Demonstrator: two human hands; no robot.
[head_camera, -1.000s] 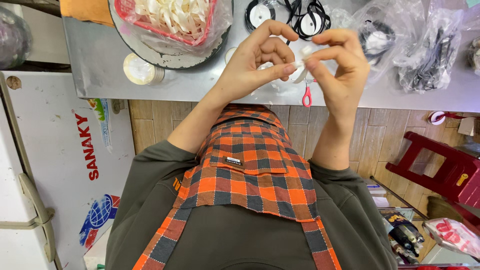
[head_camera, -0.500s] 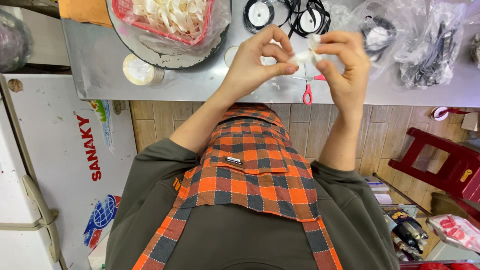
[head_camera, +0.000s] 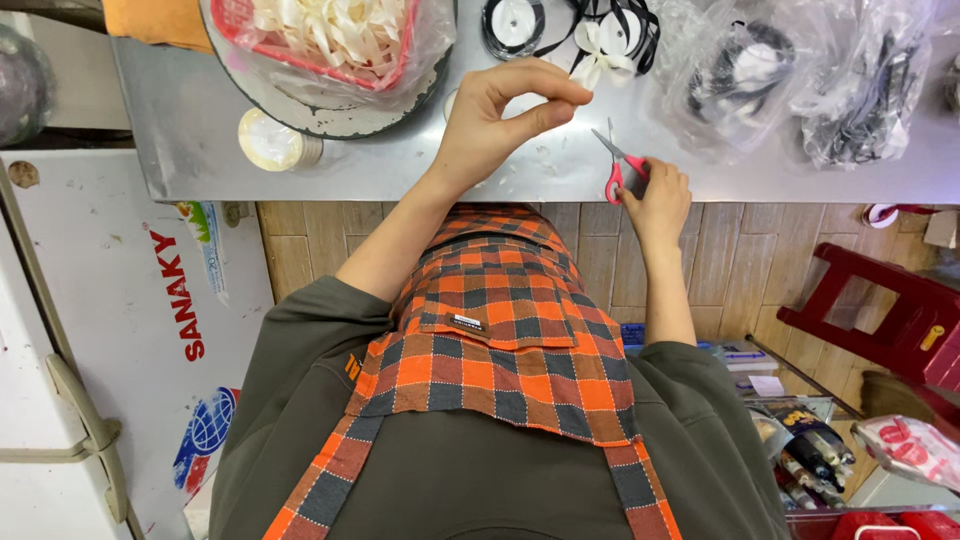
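Our left hand (head_camera: 490, 125) has its thumb and forefinger pinched together at the tips; whatever sits between them is too small for us to make out, though a white ribbon bow (head_camera: 592, 55) lies on the tabletop (head_camera: 400, 165) just beyond those fingers (head_camera: 560, 92). Our right hand (head_camera: 658, 195) rests at the near edge of the tabletop with its fingers curled around the red handles of a small pair of scissors (head_camera: 615, 165), whose blades lie flat and point up toward the bow. Beyond the bow we see a spool of black ribbon (head_camera: 513, 25) and loops of black ribbon beside it. To the left stands a round tray holding a red basket of white ribbon pieces (head_camera: 325, 35) wrapped in clear plastic, with a roll of clear tape (head_camera: 270, 140) near it. To the right lie clear plastic bags (head_camera: 800, 70) of dark ribbon. Below the tabletop our orange checked apron (head_camera: 490, 330) hangs over a dark green shirt.
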